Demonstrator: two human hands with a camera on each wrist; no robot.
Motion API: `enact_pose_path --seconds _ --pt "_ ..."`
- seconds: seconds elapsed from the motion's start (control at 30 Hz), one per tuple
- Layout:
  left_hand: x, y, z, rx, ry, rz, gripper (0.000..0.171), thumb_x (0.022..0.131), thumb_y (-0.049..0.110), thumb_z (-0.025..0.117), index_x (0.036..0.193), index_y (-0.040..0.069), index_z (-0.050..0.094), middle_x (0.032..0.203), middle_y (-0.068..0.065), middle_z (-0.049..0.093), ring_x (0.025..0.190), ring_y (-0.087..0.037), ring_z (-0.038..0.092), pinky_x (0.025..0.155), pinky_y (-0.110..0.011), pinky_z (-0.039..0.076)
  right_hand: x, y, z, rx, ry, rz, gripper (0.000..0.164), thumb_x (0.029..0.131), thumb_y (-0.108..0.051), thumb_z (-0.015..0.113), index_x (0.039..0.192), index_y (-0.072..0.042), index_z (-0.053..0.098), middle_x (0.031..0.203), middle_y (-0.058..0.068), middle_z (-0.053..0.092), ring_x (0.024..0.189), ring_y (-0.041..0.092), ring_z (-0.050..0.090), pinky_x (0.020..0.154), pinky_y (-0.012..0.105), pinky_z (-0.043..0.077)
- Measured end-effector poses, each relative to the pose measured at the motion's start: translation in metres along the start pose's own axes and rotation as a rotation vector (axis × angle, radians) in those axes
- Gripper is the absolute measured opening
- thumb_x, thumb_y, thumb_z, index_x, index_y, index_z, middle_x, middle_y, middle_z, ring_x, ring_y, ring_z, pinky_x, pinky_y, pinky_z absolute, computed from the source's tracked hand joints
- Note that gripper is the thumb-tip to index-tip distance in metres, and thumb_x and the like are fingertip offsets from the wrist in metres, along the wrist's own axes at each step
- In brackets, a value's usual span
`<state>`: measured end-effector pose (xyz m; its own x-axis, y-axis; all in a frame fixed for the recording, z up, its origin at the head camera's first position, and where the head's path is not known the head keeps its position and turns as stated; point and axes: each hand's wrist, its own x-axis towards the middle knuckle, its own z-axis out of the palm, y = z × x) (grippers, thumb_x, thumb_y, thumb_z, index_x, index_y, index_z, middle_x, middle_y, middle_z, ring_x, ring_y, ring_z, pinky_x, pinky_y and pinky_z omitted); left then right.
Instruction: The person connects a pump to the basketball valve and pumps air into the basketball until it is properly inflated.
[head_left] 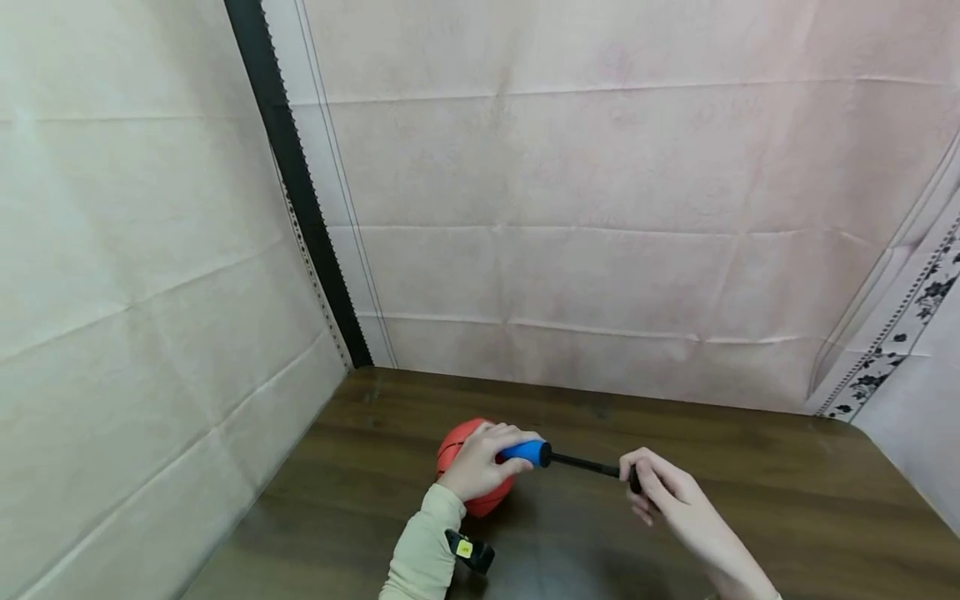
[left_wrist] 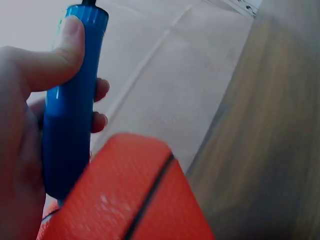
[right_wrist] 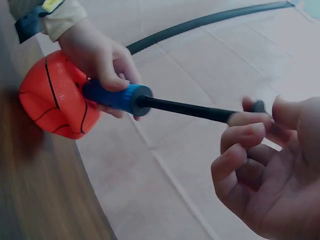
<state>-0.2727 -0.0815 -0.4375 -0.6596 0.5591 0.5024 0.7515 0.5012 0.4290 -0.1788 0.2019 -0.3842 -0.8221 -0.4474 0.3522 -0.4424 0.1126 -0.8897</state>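
My left hand [head_left: 483, 460] grips the blue barrel of a hand pump [left_wrist: 70, 115], thumb along its side near the black end cap. Against the barrel's other end is a red ball with black lines [right_wrist: 52, 95], dented and partly deflated, on the table. The left hand covers part of it in the head view. The pump's black rod [right_wrist: 190, 110] is drawn well out of the barrel. At the rod's far end my right hand [head_left: 660, 487] pinches the black handle between thumb and index finger, the other fingers loosely curled.
The brown wooden table [head_left: 360, 517] lies under both hands. Pale creased cloth walls [head_left: 600, 208] stand behind and at the sides, with a black strip [head_left: 300, 183] down the left corner. A black wrist device [head_left: 470, 550] sits at the left sleeve.
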Motion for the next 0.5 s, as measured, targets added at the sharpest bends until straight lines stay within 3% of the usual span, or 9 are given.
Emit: enact_pose_path --seconds 0.23,0.33,0.5 --pt "0.007 0.02 0.005 0.083 -0.044 0.023 0.034 0.095 0.035 0.06 0.127 0.024 0.061 0.112 0.005 0.069 0.101 -0.01 0.061 0.09 -0.03 0.045 0.006 0.016 0.011 0.123 -0.002 -0.108 0.024 0.104 0.001 0.029 0.104 -0.01 0.05 0.065 0.015 0.03 0.05 0.031 0.031 0.043 0.035 0.034" --pt "0.01 0.03 0.011 0.131 -0.084 0.046 0.035 0.095 0.036 0.059 0.128 0.024 0.061 0.11 0.005 0.069 0.099 -0.009 0.061 0.088 -0.025 0.044 0.013 0.027 0.022 0.145 -0.012 -0.086 0.023 0.105 -0.003 0.029 0.102 -0.01 0.05 0.065 0.017 0.03 0.048 0.031 0.032 0.042 0.037 0.034" --pt "0.015 0.041 0.016 0.112 -0.103 0.074 0.036 0.095 0.035 0.059 0.129 0.023 0.06 0.109 0.005 0.069 0.097 -0.009 0.062 0.088 -0.023 0.043 0.016 0.03 0.03 0.113 0.0 -0.051 0.018 0.105 -0.005 0.03 0.102 0.003 0.046 0.067 0.016 0.033 0.048 0.029 0.036 0.042 0.037 0.035"
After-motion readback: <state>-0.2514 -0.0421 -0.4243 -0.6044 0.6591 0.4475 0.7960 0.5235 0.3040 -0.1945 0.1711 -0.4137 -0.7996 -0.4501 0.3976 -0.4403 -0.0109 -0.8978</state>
